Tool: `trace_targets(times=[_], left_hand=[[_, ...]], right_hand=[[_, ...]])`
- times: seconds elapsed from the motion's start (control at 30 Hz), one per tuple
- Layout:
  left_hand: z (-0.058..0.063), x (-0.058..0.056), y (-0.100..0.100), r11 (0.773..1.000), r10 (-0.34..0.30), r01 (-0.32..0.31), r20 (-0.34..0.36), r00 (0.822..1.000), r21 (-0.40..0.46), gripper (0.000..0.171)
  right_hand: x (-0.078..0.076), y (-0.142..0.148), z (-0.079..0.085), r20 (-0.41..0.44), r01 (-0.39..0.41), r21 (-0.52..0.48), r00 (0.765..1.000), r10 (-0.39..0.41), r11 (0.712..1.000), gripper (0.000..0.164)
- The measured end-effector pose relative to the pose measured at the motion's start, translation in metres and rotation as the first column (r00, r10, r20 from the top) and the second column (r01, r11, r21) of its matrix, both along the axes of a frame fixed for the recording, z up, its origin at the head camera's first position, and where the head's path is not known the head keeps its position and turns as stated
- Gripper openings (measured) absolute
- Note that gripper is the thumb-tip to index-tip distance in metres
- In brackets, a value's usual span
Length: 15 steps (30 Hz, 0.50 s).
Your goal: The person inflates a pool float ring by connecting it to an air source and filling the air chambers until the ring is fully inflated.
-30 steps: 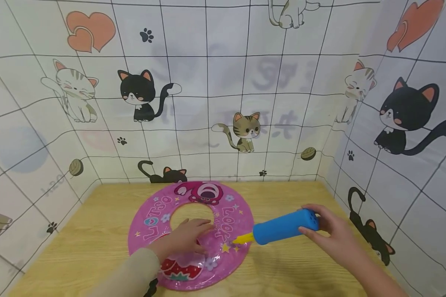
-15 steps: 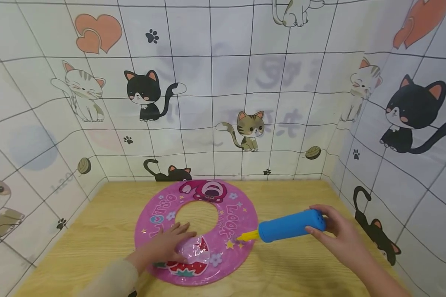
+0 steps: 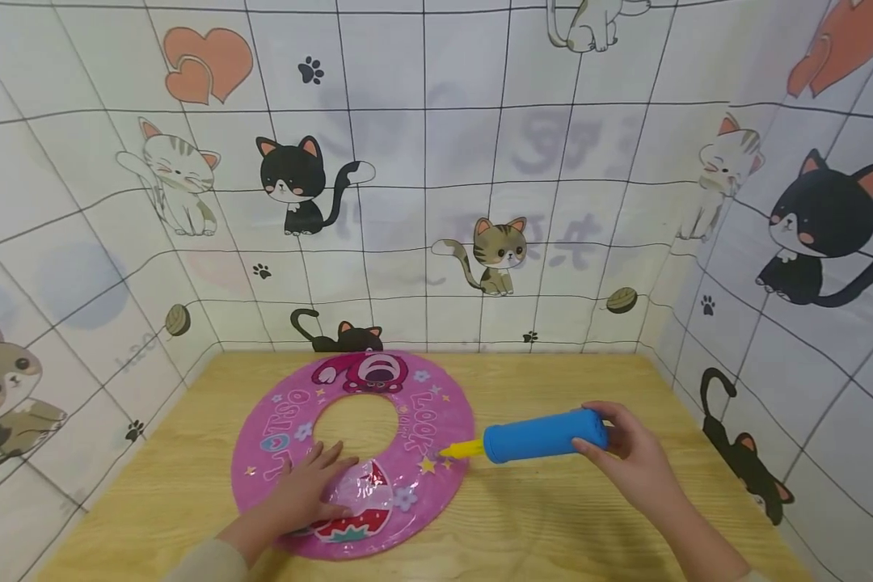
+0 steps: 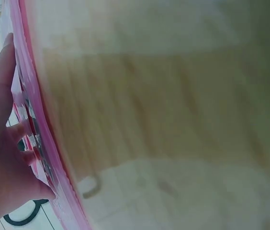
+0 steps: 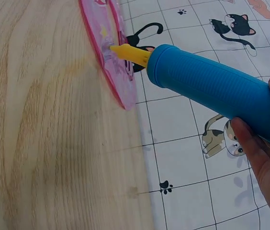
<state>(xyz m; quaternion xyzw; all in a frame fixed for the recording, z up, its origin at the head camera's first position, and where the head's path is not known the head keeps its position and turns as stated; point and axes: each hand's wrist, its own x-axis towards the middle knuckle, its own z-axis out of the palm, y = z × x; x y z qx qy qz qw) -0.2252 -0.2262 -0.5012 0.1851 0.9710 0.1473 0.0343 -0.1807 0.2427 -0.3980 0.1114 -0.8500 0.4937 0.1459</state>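
A pink swim ring (image 3: 440,477) with a bear, strawberries and lettering lies on the wooden table. My left hand (image 3: 305,489) rests on its near left part with the fingers spread, and in the left wrist view that hand (image 4: 8,139) lies along the ring's pink edge (image 4: 44,110). A blue hand pump (image 3: 538,436) is gripped at its rear end by my right hand (image 3: 626,457), held nearly level. The pump's yellow nozzle (image 5: 130,54) points left, its tip right at the valve spot on the ring's right side.
The wooden table (image 3: 567,517) runs back to a white cloth wall (image 3: 422,162) with grid lines and printed cats. Similar cloth sides close in the table on the left and right. Bare wood shows through the ring's middle.
My left hand has shifted from over the ring's hole to its near left part. The ring has slid to the left, and the pump has followed with its nozzle still at the ring.
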Motion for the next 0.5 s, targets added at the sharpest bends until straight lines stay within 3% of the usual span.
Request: trace_targets(times=[0.3, 0.5], left_hand=[[0.000, 0.000, -0.026, 0.996, 0.090, -0.091, 0.022, 0.996, 0.009, 0.080], [0.006, -0.004, -0.025, 0.996, 0.077, -0.076, -0.018, 0.997, 0.051, 0.085]], right_hand=[[-0.016, -0.014, -0.015, 0.053, -0.044, -0.119, 0.997, 0.051, 0.992, 0.047], [-0.025, -0.014, -0.024, 0.073, -0.067, -0.178, 0.994, 0.081, 0.982, 0.048]])
